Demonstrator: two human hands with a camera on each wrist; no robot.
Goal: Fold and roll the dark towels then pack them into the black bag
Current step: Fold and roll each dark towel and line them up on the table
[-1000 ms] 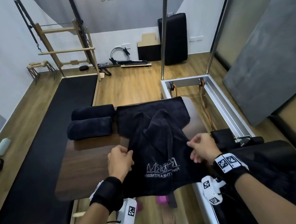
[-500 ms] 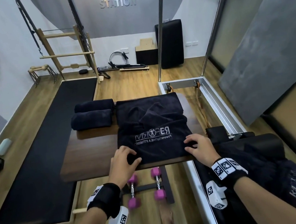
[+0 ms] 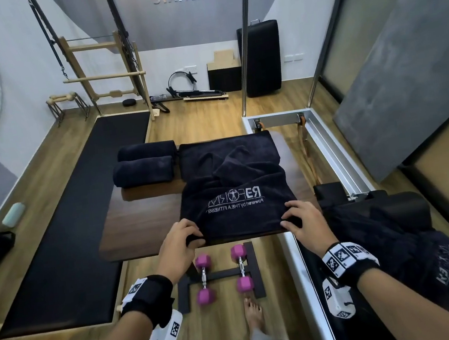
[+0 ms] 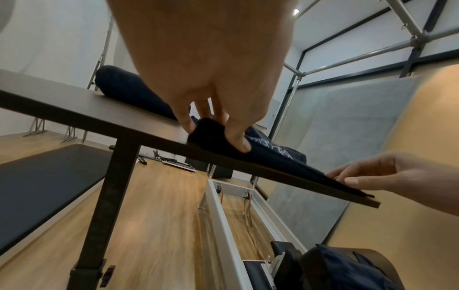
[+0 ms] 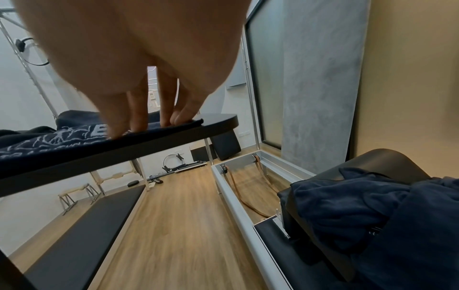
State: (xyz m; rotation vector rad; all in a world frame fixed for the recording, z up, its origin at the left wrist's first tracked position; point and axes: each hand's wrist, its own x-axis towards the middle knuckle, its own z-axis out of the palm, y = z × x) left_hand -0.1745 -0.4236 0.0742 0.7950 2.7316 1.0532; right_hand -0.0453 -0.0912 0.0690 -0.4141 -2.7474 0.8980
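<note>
While the dark towel point(image 3: 235, 194) lies folded on the tabletop point(image 3: 145, 226) in the middle of the frame, logo up, your left hand point(image 3: 180, 245) pinches its lower-left corner between thumb and fingers. Your right hand point(image 3: 304, 223) rests on the lower-right corner, fingers nearly straight and pressing the cloth flat. Two rolled towels point(image 3: 144, 163) sit side by side just left of it. More dark towels point(image 3: 405, 248) are heaped at the lower right.
</note>
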